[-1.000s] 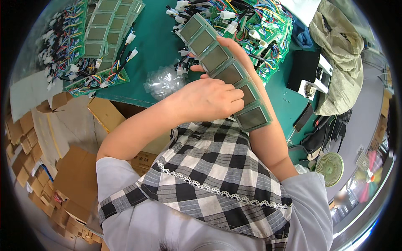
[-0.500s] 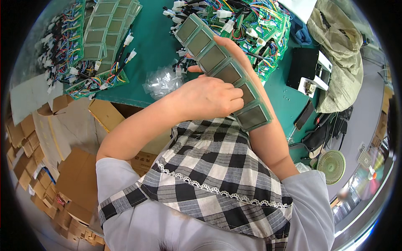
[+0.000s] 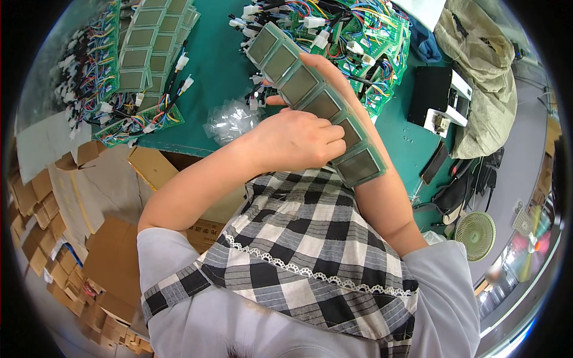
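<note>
A row of several green display boards (image 3: 298, 83) with grey screens lies along my right hand (image 3: 327, 67) and forearm, running from above the table down to my chest. My right hand supports the row from beneath, with its thumb at the left edge. My left hand (image 3: 292, 140) comes across from the left. Its fingers are closed on the edge of one board near the lower end of the row (image 3: 360, 164).
On the green table (image 3: 209, 59) lie a pile of circuit boards with coloured wires (image 3: 358, 30), stacked display boards (image 3: 140, 48), clear plastic bags (image 3: 230, 119) and a black box (image 3: 439, 98). A beige sack (image 3: 477, 77) and small fan (image 3: 476, 235) are right; cardboard boxes (image 3: 77, 197) are left.
The far end of the row has drifted slightly to the left. Both hands keep the same hold.
</note>
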{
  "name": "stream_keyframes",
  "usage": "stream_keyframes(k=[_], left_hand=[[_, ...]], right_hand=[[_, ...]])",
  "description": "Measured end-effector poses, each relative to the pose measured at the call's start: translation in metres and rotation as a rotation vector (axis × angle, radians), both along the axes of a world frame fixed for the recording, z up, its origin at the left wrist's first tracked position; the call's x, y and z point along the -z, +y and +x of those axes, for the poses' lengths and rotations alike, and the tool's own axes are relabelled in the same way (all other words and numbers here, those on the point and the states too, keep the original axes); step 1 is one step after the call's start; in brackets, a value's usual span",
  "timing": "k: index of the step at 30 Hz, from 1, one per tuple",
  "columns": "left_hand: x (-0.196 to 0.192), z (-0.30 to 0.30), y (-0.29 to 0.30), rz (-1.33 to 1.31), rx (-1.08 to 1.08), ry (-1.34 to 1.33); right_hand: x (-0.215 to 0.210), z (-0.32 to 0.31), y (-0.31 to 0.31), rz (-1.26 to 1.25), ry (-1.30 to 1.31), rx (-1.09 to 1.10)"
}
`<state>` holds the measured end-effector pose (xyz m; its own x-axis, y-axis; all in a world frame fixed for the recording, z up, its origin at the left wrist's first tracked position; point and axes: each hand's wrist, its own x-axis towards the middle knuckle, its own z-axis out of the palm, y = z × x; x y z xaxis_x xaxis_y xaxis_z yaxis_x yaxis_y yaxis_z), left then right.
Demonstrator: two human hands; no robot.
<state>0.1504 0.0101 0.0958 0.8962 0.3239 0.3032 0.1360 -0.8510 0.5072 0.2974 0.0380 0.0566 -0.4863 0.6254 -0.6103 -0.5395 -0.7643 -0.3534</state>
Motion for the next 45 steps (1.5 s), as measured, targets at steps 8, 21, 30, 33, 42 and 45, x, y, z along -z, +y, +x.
stream_keyframes(k=[8, 21, 30, 33, 42, 45], left_hand=[[-0.003, 0.0, -0.005, -0.157, -0.068, -0.082], [-0.007, -0.003, 0.001, -0.26, -0.01, -0.056], [-0.006, -0.003, 0.004, -0.131, -0.005, -0.04], [-0.007, -0.004, 0.005, -0.127, 0.007, -0.038], [-0.009, -0.004, 0.007, -0.05, 0.045, -0.002], [-0.008, -0.003, 0.008, -0.056, 0.056, 0.001]], right_hand=[[-0.001, -0.002, -0.003, 0.039, 0.105, -0.009], [-0.007, -0.006, 0.0, 0.042, 0.068, 0.02], [-0.015, -0.009, -0.008, 0.064, 0.029, 0.07], [-0.004, -0.009, -0.011, 0.103, 0.095, 0.118], [-0.011, -0.012, -0.031, 0.436, -0.029, 0.183], [-0.008, -0.011, -0.028, 0.435, -0.07, 0.142]])
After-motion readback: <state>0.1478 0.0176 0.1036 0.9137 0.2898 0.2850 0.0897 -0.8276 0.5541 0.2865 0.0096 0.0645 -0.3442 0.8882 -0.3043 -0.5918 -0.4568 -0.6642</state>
